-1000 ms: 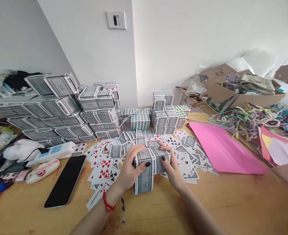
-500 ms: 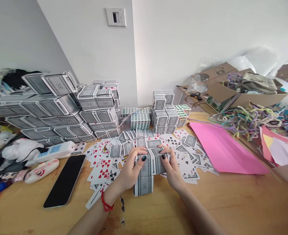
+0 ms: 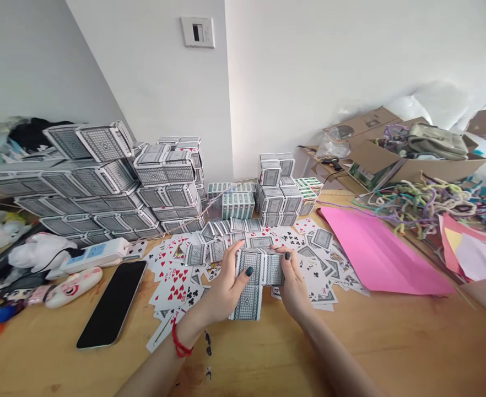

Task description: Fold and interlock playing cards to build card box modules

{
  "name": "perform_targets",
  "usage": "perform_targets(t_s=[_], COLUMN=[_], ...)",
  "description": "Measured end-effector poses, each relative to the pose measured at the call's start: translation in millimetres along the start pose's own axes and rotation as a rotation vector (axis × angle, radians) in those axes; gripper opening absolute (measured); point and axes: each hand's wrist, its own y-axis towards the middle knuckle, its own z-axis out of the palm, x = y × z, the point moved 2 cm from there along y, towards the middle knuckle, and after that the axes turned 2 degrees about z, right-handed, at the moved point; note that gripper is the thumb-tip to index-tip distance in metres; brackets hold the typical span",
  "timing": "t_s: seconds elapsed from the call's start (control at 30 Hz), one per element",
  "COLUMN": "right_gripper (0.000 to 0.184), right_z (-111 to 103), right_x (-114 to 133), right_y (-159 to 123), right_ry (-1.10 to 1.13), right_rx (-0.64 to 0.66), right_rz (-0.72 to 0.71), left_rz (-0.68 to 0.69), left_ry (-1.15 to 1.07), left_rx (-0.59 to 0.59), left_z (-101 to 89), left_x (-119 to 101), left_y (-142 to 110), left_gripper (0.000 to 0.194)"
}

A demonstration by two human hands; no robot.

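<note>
A block folded from playing cards (image 3: 247, 300), made of joined boxes with grey patterned backs, is between my two hands near the middle of the table. My left hand (image 3: 227, 284) wraps its left side, thumb on the near face. On the right end, my right hand (image 3: 295, 284) grips with its fingers curled round the edge. The block's far side is hidden. Loose playing cards (image 3: 172, 281), some face up, lie spread beyond and beside my hands. A row of bent cards (image 3: 230, 225) sits just behind.
Stacked card blocks (image 3: 102, 176) rise at the left, and a smaller stack (image 3: 278, 193) stands at the back. Green card boxes (image 3: 238, 205) sit between them. A phone (image 3: 113, 303) and power strip (image 3: 96, 253) lie left; pink paper (image 3: 375, 253) and tangled pipe cleaners (image 3: 416, 204) lie right.
My fingers have moved from the block's top to its sides. The block's lower end now appears slightly higher, its near face tilted more into view.
</note>
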Motion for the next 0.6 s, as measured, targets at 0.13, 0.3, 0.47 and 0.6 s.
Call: perform_targets(t_s=[0.13,0.3,0.47,0.6], right_gripper=[0.034,0.040,0.046,0.034], right_z=[-0.5,-4.4,-5.4,0.7], right_x=[2.8,10.5,21.8,15.7], right_y=[-0.1,-0.3,-3.9,-0.6], right_ry=[-0.004,-0.030,-0.012,0.211], right_rx=[-0.006,0.193,0.282,0.313], right_rz=[0.027,0.004,-0.010,0.230], left_rz=[-0.035,-0.140,-0.365,-0.323], left_ry=[-0.050,-0.148,-0.494,-0.545], left_rx=[-0.009,-0.050,-0.050,-0.087], left_z=[0.2,-10.7,-14.9,-19.8], left_x=[1.5,2.5,6.3,4.2], left_y=[-0.4,1.7,7.0,8.2], left_gripper=[0.038,0.035,0.043,0.047])
